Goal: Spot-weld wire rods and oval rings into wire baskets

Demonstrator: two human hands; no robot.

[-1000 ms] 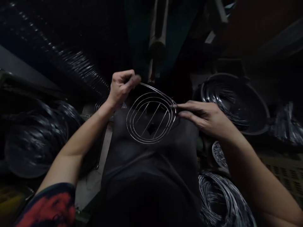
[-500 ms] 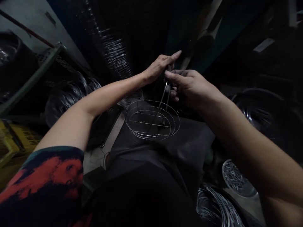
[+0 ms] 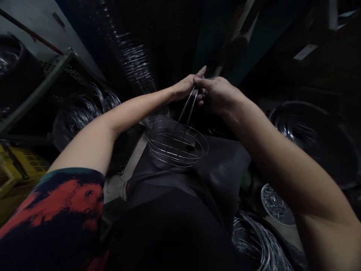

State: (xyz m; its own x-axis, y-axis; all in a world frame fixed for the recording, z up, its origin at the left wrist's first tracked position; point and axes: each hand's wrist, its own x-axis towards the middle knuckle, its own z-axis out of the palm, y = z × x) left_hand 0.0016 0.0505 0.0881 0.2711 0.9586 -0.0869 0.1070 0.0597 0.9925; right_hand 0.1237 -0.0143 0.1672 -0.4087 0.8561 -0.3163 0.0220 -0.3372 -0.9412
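A small wire basket [image 3: 177,145] of round rings and straight cross bars hangs over my dark-clothed lap. Two thin wire handles [image 3: 188,105] rise from it and meet above. My left hand [image 3: 188,86] and my right hand [image 3: 216,93] are pressed together at the top, both pinching the handle wires where they join. The index finger of my left hand sticks out past the right hand's knuckles.
Coils of shiny wire [image 3: 258,244] lie at lower right, beside a round tub of small metal pieces [image 3: 275,205]. A large dark basin [image 3: 313,135] stands at right. A metal shelf frame [image 3: 39,90] with more wire rings [image 3: 81,113] is at left, above a yellow crate [image 3: 14,169].
A second ago my hands held the basket flat by its rim. Both hands have since come together at the handle tops, and the basket now hangs lower and tilted.
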